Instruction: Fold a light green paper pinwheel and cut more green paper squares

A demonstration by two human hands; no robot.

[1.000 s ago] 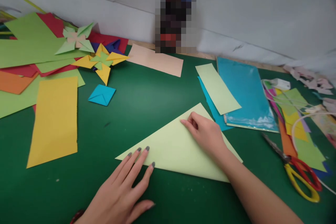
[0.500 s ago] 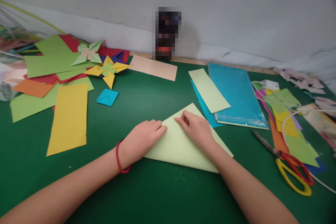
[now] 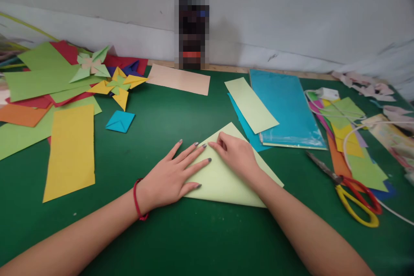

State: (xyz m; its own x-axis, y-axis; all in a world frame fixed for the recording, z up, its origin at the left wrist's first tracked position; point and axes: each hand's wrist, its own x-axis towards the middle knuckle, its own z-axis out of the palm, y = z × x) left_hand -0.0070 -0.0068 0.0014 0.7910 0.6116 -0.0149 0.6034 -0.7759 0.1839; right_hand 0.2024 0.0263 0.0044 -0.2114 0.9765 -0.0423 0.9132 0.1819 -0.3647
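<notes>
A pale green paper [image 3: 223, 181], folded into a triangle, lies on the green tabletop with its point away from me. My left hand [image 3: 174, 172] is spread over its left side, palm down, fingers apart and nails dark. A red cord bracelet [image 3: 137, 200] circles that wrist. Near the upper left edge, my right hand [image 3: 237, 153] is closed against the paper, thumb and bent forefinger together at the sheet. Its remaining fingers are curled and partly hidden. The right forearm covers the lower right of the triangle.
Left are a yellow sheet [image 3: 71, 151], a blue folded square [image 3: 120, 121] and a yellow paper star [image 3: 120, 99] beside stacked coloured paper. A blue pack [image 3: 284, 108], scissors [image 3: 341, 181] and a white charger [image 3: 328, 93] lie right. A blurred-out upright object [image 3: 192, 30] stands behind.
My left hand has opened from curled fingers to a flat spread on the paper. The right hand keeps its place on the sheet. The whole view has shifted slightly.
</notes>
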